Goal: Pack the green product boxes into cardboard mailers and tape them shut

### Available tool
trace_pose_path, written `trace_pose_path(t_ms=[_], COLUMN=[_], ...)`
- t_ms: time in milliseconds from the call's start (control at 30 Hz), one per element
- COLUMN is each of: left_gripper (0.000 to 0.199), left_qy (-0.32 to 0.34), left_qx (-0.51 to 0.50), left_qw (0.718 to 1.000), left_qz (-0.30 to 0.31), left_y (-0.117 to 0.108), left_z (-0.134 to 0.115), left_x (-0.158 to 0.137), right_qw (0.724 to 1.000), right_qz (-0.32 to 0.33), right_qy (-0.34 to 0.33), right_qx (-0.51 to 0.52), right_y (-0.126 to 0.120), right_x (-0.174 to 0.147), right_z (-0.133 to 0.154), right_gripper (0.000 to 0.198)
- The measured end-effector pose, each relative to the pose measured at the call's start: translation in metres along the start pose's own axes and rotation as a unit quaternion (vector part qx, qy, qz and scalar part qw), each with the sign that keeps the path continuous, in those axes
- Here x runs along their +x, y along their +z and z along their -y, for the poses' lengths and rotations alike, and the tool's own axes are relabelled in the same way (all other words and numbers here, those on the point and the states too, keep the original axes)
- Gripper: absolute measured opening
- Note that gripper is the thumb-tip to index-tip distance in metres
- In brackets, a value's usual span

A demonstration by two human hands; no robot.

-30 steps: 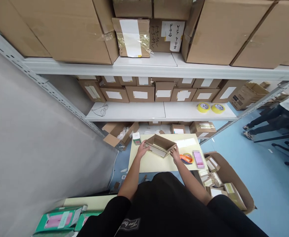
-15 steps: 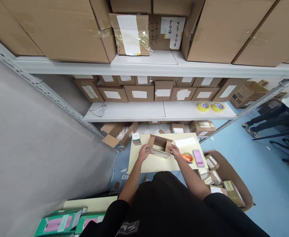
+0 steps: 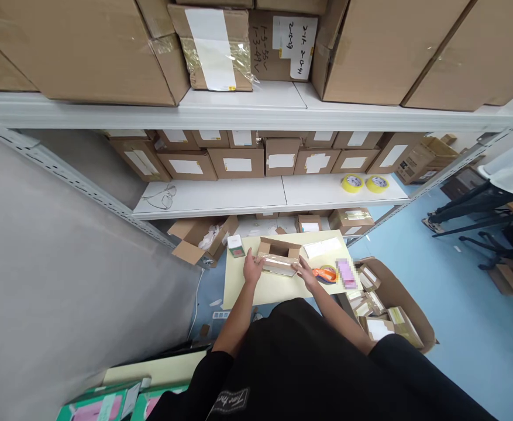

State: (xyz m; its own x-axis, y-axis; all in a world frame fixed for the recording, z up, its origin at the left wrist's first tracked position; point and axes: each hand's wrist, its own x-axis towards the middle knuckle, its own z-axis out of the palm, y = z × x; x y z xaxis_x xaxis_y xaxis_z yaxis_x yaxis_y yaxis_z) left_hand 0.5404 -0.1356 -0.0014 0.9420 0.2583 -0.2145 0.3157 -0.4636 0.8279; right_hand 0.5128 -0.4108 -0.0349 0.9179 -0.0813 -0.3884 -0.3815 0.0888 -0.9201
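Observation:
A small cardboard box (image 3: 278, 261) stands on the pale yellow table, its top open toward the shelf and its near side facing me. My left hand (image 3: 252, 269) grips its left end, fingers along the side. At the near right corner my right hand (image 3: 304, 273) holds the same box. To its right lie an orange tape dispenser (image 3: 325, 273) and a pink item (image 3: 346, 273) that is blurred out. A white sheet (image 3: 322, 248) lies behind them. Left of the box sits a small white and green carton (image 3: 236, 246).
Shelving with labelled boxes (image 3: 243, 163) and two yellow tape rolls (image 3: 353, 183) rises beyond the table (image 3: 243, 292). An open carton (image 3: 203, 240) is at the left, and a large bin of packed boxes (image 3: 418, 292) at the right. A person's legs (image 3: 458, 204) show farther right.
The view has shifted slightly. The box's near flap, raised toward me before, now lies folded inward over the near part of the opening. Both hands have moved onto the box's sides.

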Motion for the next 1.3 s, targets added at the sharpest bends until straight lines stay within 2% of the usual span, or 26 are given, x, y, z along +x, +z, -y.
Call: trace_pose_path(t_ms=[100,200,300,400,467,533,733,900,1033,1300], left_gripper=[0.104,0.105,0.095,0.073,0.059,0.055,0.053,0.053,0.053,0.053], left_qy=[0.044,0.107,0.118,0.101,0.083,0.073,0.051,0.064,0.041,0.037], left_qx=[0.056,0.108,0.121,0.118,0.103,0.072,0.047,0.045,0.066,0.065], left_qw=[0.997,0.986,0.98,0.98,0.98,0.983,0.994,0.995,0.994,0.991], left_qz=[0.008,0.071,0.104,0.122,0.146,0.153,0.09,0.068,0.076,0.11], left_y=[-0.007,-0.014,-0.017,-0.015,-0.012,-0.009,0.0,0.004,0.003,-0.007], left_z=[-0.018,-0.038,-0.046,-0.039,-0.028,-0.017,-0.002,-0.005,-0.01,0.012], left_x=[0.01,0.027,0.041,0.042,0.035,0.025,0.003,0.01,0.02,0.003], right_qw=[0.997,0.991,0.974,0.958,0.957,0.962,0.974,0.98,0.984,0.986], right_qz=[0.006,-0.004,-0.021,-0.015,-0.014,-0.014,0.009,0.011,-0.005,-0.031], right_qy=[-0.024,-0.051,-0.12,-0.165,-0.156,-0.144,-0.124,-0.115,-0.11,-0.083], right_qx=[-0.066,-0.126,-0.192,-0.236,-0.243,-0.233,-0.188,-0.16,-0.142,-0.142], right_y=[0.004,0.008,0.01,0.01,0.009,0.008,0.006,0.011,0.017,0.02], right_x=[-0.007,-0.004,0.0,0.002,0.001,0.0,0.003,0.014,0.016,-0.018], right_z=[-0.008,-0.004,0.004,0.006,0.002,-0.003,-0.002,0.013,0.017,-0.012], right_gripper=[0.093,0.101,0.101,0.086,0.074,0.066,0.064,0.057,0.06,0.06])
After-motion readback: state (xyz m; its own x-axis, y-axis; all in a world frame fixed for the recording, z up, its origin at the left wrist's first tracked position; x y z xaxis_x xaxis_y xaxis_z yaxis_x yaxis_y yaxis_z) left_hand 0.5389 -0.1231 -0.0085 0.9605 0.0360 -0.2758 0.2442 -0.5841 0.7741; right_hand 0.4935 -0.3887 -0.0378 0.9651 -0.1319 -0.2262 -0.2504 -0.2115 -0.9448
